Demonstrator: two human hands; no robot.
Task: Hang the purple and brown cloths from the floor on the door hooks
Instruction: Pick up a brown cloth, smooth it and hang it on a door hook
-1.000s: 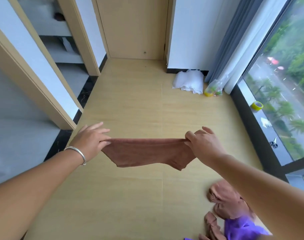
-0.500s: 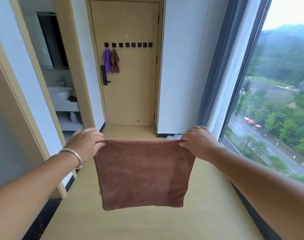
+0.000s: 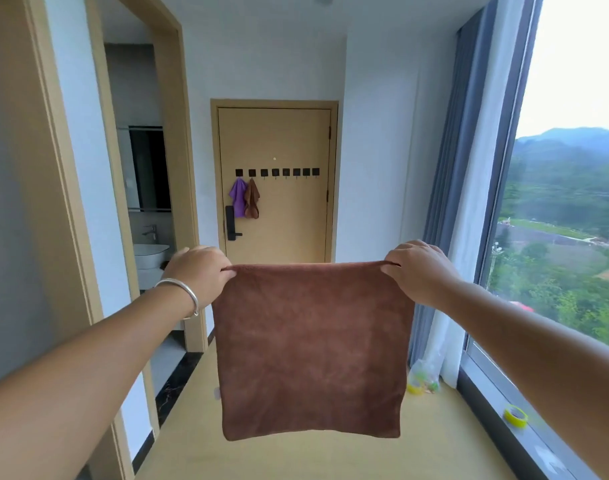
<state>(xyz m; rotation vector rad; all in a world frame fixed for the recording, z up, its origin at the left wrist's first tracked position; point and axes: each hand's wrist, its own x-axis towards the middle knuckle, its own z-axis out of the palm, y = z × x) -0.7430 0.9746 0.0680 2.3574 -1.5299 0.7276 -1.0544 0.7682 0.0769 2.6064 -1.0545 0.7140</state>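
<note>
A square brown cloth (image 3: 311,348) hangs spread flat in front of me. My left hand (image 3: 200,271) pinches its upper left corner and my right hand (image 3: 419,270) pinches its upper right corner. At the far end of the corridor stands a tan door (image 3: 289,209) with a row of several black hooks (image 3: 277,172). A purple cloth (image 3: 238,201) hangs from the leftmost hook and a second brown cloth (image 3: 252,203) from the hook beside it. The other hooks are bare. The cloth I hold hides the floor in front of the door.
An open bathroom doorway (image 3: 147,216) with a sink is on the left. A tall window (image 3: 569,216) with curtains (image 3: 469,202) runs along the right. A plastic bag (image 3: 422,377) lies by the curtain foot, and a yellow tape roll (image 3: 516,415) sits on the sill.
The view has tilted up from the floor to the door. Both hands have raised the brown cloth, which now hangs fully spread. The cloths left on the floor have dropped out of view.
</note>
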